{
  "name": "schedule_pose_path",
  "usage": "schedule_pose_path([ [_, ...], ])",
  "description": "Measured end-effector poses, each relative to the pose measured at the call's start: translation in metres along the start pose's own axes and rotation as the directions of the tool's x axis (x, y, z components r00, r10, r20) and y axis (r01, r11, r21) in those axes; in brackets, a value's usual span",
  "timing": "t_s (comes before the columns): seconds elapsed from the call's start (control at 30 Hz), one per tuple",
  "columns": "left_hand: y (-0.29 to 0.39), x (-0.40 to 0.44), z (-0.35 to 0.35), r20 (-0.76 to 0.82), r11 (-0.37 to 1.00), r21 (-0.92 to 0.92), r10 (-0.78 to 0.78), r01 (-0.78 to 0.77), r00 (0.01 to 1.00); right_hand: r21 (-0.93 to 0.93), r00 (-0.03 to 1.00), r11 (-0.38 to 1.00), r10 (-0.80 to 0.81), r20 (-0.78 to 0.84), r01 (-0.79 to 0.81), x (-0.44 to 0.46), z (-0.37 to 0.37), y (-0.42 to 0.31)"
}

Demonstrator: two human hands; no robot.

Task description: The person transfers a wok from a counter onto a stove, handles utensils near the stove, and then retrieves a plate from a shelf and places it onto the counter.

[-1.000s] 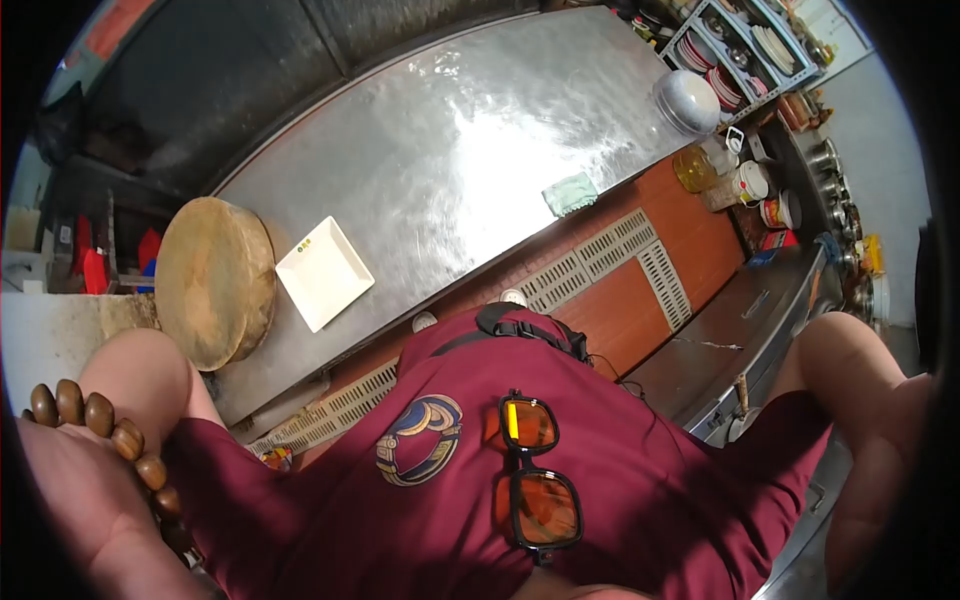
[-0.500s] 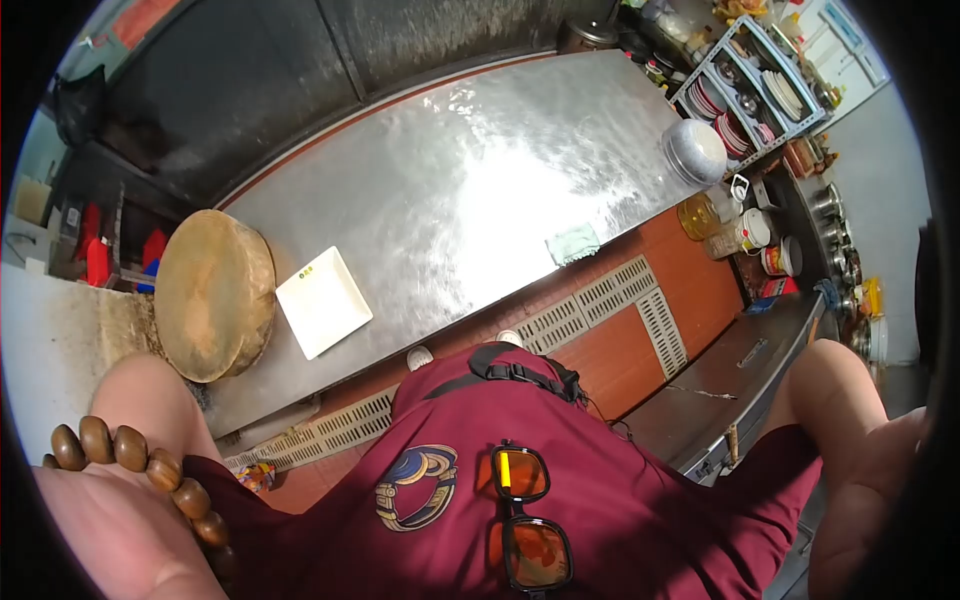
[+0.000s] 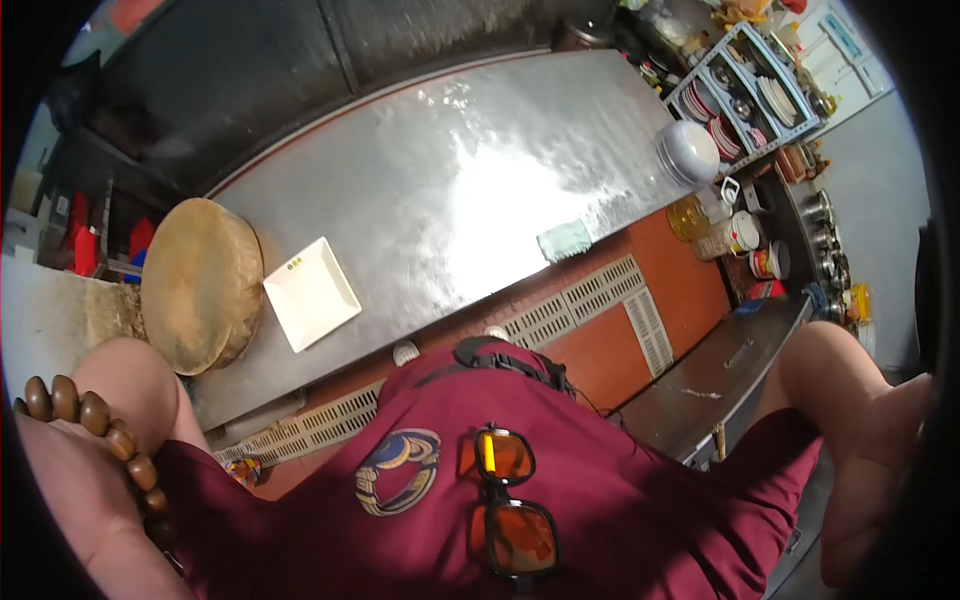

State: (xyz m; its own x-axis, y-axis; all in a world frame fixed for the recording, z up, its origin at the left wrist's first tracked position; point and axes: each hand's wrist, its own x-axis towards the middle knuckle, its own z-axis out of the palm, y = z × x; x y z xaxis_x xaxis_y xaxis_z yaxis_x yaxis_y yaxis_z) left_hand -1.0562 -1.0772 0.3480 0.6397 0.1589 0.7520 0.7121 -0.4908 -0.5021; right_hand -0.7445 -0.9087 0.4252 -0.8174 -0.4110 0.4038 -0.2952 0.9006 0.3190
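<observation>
My left hand is raised close to the camera at the lower left, with a bracelet of large brown wooden beads at the wrist. Its fingers lie outside the picture. On the opposite side, my right hand is held up at the lower right edge, its fingers lost in the dark border. Whether either holds anything cannot be seen. Sunglasses with orange lenses hang on my maroon shirt. Beyond my left arm are a thick round wooden chopping block and a square white plate.
A long steel table spans the view ahead. On it are a folded pale green cloth and stacked bowls. A shelf of plates stands behind at right, with jars and tubs below. A dark counter is beside my right arm.
The view has shifted slightly, so the table, plate and block sit a little further left and higher. Both arms stay raised; nothing on the table has visibly moved.
</observation>
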Motion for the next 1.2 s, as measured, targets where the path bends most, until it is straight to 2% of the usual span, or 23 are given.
schedule_pose_path([
  [0.33, 0.003, -0.021, 0.021, 0.013, 0.998, 0.06, -0.015, 0.014, 1.0, -0.022, 0.999, 0.999, -0.039, 0.016, 0.04, -0.01, 0.024, 0.012],
  [0.6, 0.0, -0.021, 0.032, -0.007, 0.997, 0.054, -0.046, 0.046, 0.999, -0.007, 1.0, 1.0, -0.009, 0.0, 0.009, -0.015, 0.033, 0.018],
  [0.73, 0.0, -0.015, 0.021, -0.048, 0.995, 0.063, -0.072, 0.075, 0.996, -0.006, 0.995, 1.0, 0.027, -0.097, -0.028, -0.013, 0.035, 0.02],
  [0.8, -0.001, -0.015, 0.015, -0.089, 0.988, 0.071, -0.128, 0.135, 0.988, 0.001, 0.972, 0.994, 0.103, -0.213, -0.105, -0.015, 0.039, 0.024],
  [0.87, 0.003, -0.027, 0.012, -0.153, 0.947, 0.129, -0.274, 0.294, 0.949, 0.016, 0.909, 0.979, 0.197, -0.367, -0.205, -0.026, 0.053, 0.021],
  [0.9, 0.009, -0.038, 0.015, -0.173, 0.883, 0.159, -0.414, 0.441, 0.894, 0.061, 0.838, 0.951, 0.296, -0.459, -0.302, -0.035, 0.067, 0.017],
  [0.93, 0.016, -0.053, 0.021, -0.141, 0.775, 0.161, -0.595, 0.611, 0.791, 0.142, 0.725, 0.896, 0.426, -0.541, -0.42, -0.044, 0.084, 0.014],
  [0.97, 0.026, -0.073, 0.03, -0.019, 0.609, 0.139, -0.787, 0.781, 0.617, 0.259, 0.572, 0.795, 0.583, -0.577, -0.548, -0.055, 0.106, 0.008],
  [1.0, 0.037, -0.097, 0.038, 0.281, 0.369, 0.042, -0.896, 0.929, 0.343, 0.384, 0.409, 0.638, 0.745, -0.527, -0.668, -0.065, 0.131, 0.002],
  [1.03, 0.062, -0.136, 0.055, 0.434, 0.09, -0.056, -0.895, 0.994, 0.105, 0.478, 0.19, 0.394, 0.888, -0.419, -0.785, -0.071, 0.156, -0.007],
  [1.07, 0.097, -0.176, 0.072, 0.544, -0.232, 0.039, -0.811, 0.972, -0.216, 0.526, 0.141, 0.236, 0.966, -0.215, -0.817, -0.102, 0.183, -0.007],
  [1.1, 0.158, -0.251, 0.082, 0.631, -0.518, 0.075, -0.637, 0.852, -0.443, 0.53, 0.06, 0.08, 0.997, -0.055, -0.844, -0.128, 0.217, -0.016],
  [1.13, 0.193, -0.274, 0.083, 0.655, -0.453, 0.344, -0.512, 0.823, -0.556, 0.542, -0.023, -0.07, 0.995, 0.093, -0.837, -0.167, 0.258, -0.035],
  [1.2, 0.322, -0.407, 0.079, 0.787, -0.311, 0.494, -0.236, 0.812, -0.57, 0.514, -0.203, -0.369, 0.914, 0.351, -0.774, -0.232, 0.336, -0.098],
])
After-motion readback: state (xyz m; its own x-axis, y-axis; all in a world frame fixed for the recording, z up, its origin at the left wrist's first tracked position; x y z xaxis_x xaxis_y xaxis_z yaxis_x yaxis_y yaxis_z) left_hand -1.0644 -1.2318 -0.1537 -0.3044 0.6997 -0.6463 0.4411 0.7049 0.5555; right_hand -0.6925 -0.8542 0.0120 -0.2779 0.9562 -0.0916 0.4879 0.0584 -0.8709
